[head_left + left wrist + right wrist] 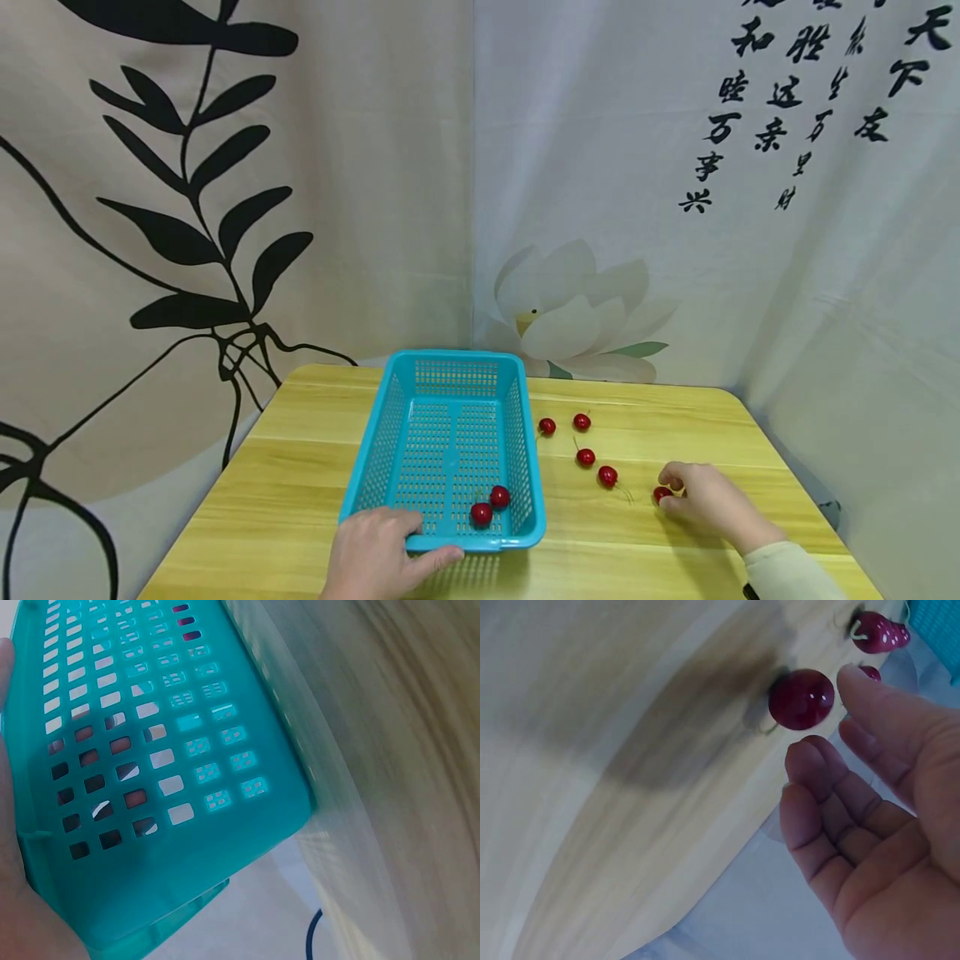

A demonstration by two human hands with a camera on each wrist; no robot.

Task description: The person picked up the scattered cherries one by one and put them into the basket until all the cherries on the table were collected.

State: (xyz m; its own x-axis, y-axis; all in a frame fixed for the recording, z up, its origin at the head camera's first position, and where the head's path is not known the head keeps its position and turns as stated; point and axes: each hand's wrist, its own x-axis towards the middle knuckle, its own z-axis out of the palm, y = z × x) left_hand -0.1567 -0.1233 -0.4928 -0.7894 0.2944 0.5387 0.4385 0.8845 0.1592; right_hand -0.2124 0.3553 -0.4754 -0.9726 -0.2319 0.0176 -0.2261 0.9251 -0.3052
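My left hand (378, 550) grips the near rim of a blue plastic basket (537, 508), with the thumb outside and the fingers over the edge. Two red cherries, one (482, 515) just in front of the other (499, 497), lie inside by the near wall. On the right part of the table, my right hand (708, 502) reaches down to a single cherry (662, 494). In the right wrist view this cherry (801, 700) rests on the wood just beyond the thumb and fingertips, which are bent around it with a gap between them.
Several more cherries with stems lie between the basket and my right hand, the nearest cherry (607, 477) among them. The wooden table (285, 467) ends at a printed cloth (390, 167) behind, with another cloth side at the right.
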